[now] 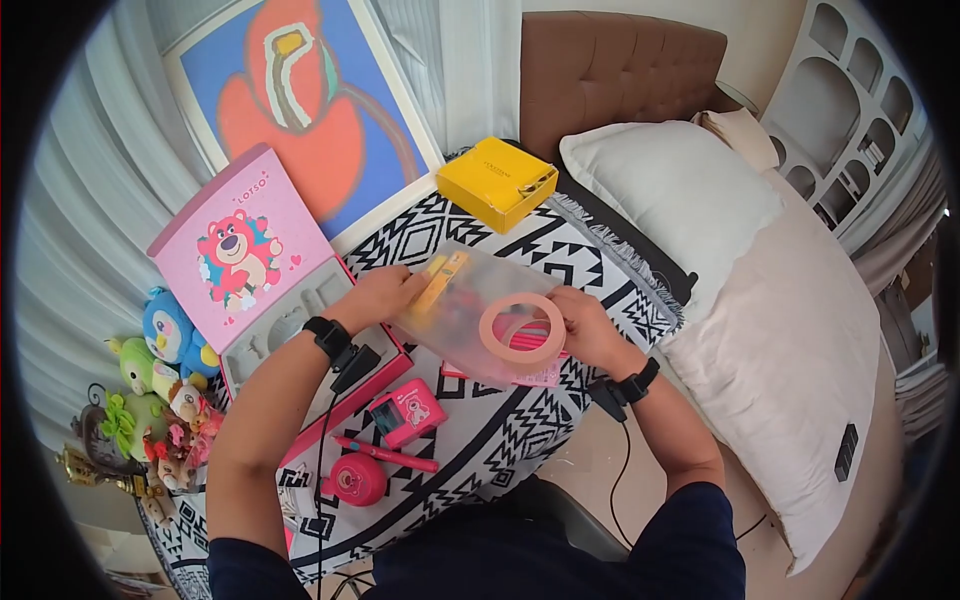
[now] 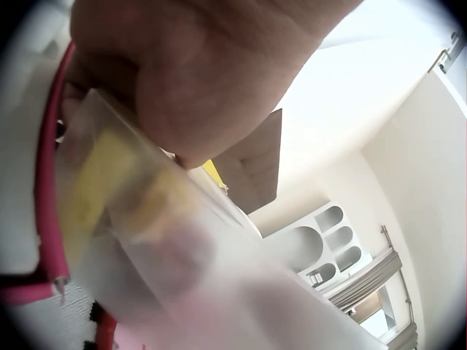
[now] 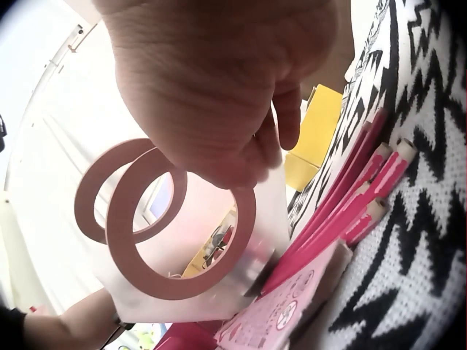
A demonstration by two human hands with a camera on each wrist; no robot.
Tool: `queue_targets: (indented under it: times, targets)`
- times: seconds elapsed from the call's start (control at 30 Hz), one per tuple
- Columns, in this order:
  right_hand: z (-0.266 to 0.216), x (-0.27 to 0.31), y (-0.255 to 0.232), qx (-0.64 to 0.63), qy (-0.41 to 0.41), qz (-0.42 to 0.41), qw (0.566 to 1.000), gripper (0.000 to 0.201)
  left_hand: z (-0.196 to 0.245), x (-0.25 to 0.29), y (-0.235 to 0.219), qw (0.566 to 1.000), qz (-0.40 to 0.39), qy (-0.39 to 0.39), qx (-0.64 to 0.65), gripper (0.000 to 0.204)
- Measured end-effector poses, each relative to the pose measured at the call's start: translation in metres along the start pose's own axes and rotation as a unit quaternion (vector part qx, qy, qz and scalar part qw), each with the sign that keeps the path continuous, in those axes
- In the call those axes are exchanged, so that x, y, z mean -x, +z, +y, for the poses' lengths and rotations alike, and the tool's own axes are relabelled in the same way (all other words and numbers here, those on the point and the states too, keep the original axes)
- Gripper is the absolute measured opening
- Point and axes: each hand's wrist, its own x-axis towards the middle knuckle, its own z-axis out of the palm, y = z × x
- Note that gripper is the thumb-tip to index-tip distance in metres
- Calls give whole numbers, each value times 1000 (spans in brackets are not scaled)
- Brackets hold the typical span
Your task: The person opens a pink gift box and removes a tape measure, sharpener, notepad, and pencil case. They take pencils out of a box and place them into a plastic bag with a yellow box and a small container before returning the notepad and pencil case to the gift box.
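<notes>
Between both hands is a frosted translucent bag point(image 1: 462, 345) with two pink ring handles point(image 3: 120, 219), held above the patterned cloth. My left hand point(image 1: 388, 292) grips the bag's edge at the end away from the rings, beside a yellow patterned strip point(image 1: 440, 284). My right hand point(image 1: 590, 325) holds the handle end, fingers at the ring's outer side. In the left wrist view, yellow and pinkish shapes show blurred through the bag point(image 2: 168, 240). Pink sticks with pale ends point(image 3: 376, 197) and a pink printed card point(image 3: 288, 302) lie below the right hand.
An open pink LOTSO box point(image 1: 238, 250) with a grey tray stands at left. Nearer lie a pink gadget with a screen point(image 1: 408, 412), pink pen point(image 1: 390, 455) and round pink case point(image 1: 357, 479). A yellow box point(image 1: 495, 185) sits behind; plush toys point(image 1: 175, 335) crowd the left.
</notes>
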Motion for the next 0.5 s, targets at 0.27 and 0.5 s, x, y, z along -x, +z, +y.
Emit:
queue_targets:
  times: [0.27, 0.5]
  targets:
    - [14, -18, 18, -47, -73, 6, 996, 32, -9, -21, 6, 922, -112, -14, 370, 33]
    - [5, -49, 36, -4, -79, -31, 996, 48, 19, 11, -86, 938, 13, 3, 346, 32]
